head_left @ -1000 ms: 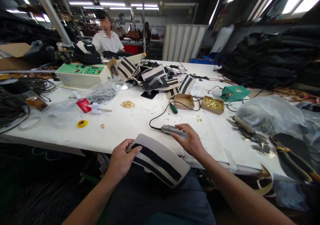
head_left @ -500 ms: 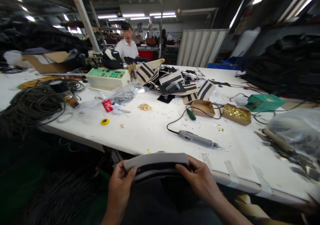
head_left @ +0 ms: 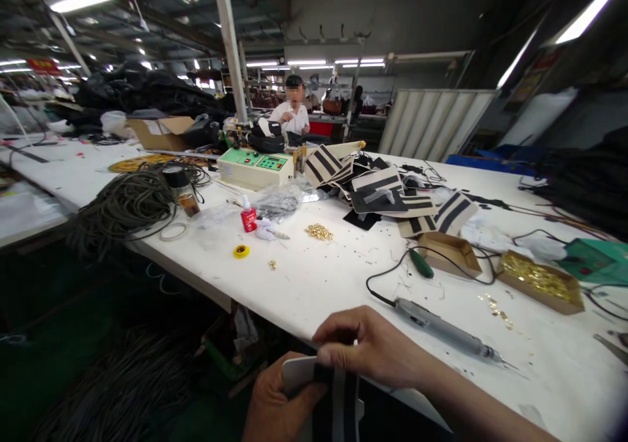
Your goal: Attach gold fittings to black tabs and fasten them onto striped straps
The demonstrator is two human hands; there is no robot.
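Observation:
A grey-and-black striped panel (head_left: 338, 399) is held upright at the table's near edge, its lower part running out of view. My left hand (head_left: 282, 399) grips its left side, thumb lying across the front. Over the panel's top edge, my right hand (head_left: 375, 347) is closed with bent fingers, the thumb pressing on the dark stripe; its fingertips are partly hidden behind. Just beyond the right hand, a grey electric screwdriver (head_left: 439, 331) lies on the white table (head_left: 294, 298).
Small gold pieces lie in a pile (head_left: 318, 232). Nearby are a red bottle (head_left: 248, 218), a yellow tape roll (head_left: 241, 252) and a green-handled tool (head_left: 420, 263). Striped panels (head_left: 377, 184) are heaped farther back. A cardboard tray (head_left: 564, 301) holds gold parts. A person (head_left: 294, 115) sits across the table.
The striped panel has turned from lying crosswise to standing on end. My right hand has moved from its right end to its top edge. The view has swung left.

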